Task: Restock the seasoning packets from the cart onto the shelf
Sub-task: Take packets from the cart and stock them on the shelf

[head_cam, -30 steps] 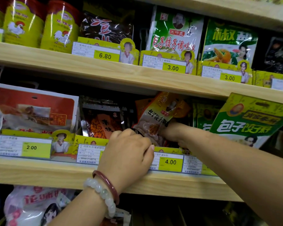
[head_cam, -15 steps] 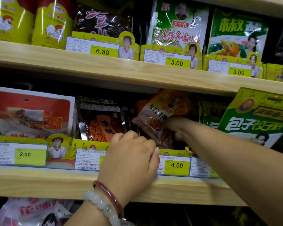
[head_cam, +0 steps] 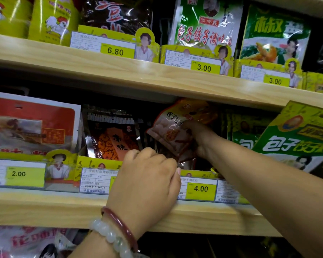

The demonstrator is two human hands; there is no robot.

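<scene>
Near the middle of the frame, an orange seasoning packet [head_cam: 175,125] is held by the right hand [head_cam: 197,140], with the thumb pressed on its front and the fingers hidden behind it. The packet is tilted, with its top tucked just under the upper shelf board [head_cam: 138,75]. It is likely held this way so that it can be slid down into the dark gap behind the price tag marked 4.00 [head_cam: 200,189].

Lower in the middle of the frame, the left hand [head_cam: 145,181] is laid over the front rail of the lower shelf [head_cam: 45,205], with its fingers curled over the rail's top edge. Nothing loose is held in it. It is probably kept there to steady the body or to keep the tags out of the way.

The packet is soft and shiny, orange at the top and clear pink lower down, with dark writing on it. A dark packet [head_cam: 112,138] is standing just to its left, and a green packet [head_cam: 296,138] is leaning at the right side of the frame. No cart is seen.
</scene>
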